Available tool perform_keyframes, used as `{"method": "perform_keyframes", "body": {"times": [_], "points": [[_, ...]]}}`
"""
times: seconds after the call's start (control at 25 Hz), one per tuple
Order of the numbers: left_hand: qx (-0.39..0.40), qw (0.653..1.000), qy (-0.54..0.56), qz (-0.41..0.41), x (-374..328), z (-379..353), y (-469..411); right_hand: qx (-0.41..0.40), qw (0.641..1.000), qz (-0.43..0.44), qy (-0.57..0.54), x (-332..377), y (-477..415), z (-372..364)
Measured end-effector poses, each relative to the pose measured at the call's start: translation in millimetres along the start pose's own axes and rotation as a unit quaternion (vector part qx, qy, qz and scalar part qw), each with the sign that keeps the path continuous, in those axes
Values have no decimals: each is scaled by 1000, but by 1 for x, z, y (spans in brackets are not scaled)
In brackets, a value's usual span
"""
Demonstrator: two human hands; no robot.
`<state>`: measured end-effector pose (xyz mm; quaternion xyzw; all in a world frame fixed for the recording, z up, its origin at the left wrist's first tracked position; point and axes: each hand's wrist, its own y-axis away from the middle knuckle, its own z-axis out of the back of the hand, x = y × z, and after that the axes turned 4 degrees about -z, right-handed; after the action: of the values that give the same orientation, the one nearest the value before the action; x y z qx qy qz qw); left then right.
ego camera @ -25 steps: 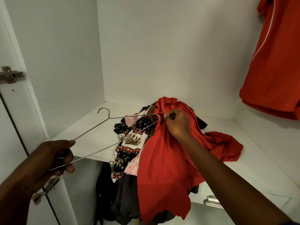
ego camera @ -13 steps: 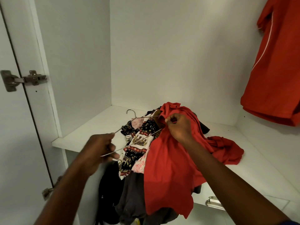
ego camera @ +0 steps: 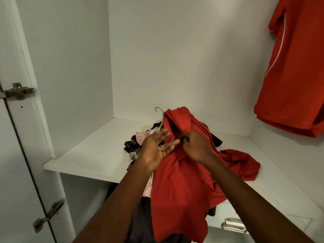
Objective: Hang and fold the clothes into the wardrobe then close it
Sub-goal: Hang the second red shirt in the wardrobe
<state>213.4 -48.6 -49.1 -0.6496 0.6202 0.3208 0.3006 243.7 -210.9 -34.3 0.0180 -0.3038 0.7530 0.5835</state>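
A red shirt lies on top of a clothes pile on the white wardrobe shelf and hangs over the shelf's front edge. A thin metal wire hanger is partly pushed into the shirt's neck, its hook sticking up at the back. My left hand is palm up with straight fingers, pressing the hanger's near corner into the shirt. My right hand pinches the red fabric at the neck opening beside it. Patterned black, white and pink clothes lie under the shirt.
Another red shirt hangs at the upper right inside the wardrobe. The open door with metal hinges stands at the left. A metal fitting sits below the shelf edge at the lower right. Dark clothes hang below the shelf.
My left hand moved right and pushed the hanger into the red shirt's neck; its fingers went from gripping the wire to lying straight against it. My right hand kept its pinch on the fabric.
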Motion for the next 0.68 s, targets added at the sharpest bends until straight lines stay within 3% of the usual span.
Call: {"method": "perform_keyframes", "body": {"times": [0.16, 0.28, 0.48, 0.6, 0.68], "points": [[88, 993, -67, 41, 14, 11, -36, 119, 989, 4, 89, -13, -2, 3], [111, 987, -101, 50, 18, 14, -57, 203, 976, 29, 69, -20, 0, 1], [145, 971, -188, 18, 24, 10, -76, 157, 973, 131, -106, -20, 8, -5], [136, 948, -284, -38, 24, 19, -80, 117, 967, 109, -197, -22, 6, -5], [118, 929, -350, -29, 18, 32, -80, 96, 965, 75, -232, -29, 7, -9]]}}
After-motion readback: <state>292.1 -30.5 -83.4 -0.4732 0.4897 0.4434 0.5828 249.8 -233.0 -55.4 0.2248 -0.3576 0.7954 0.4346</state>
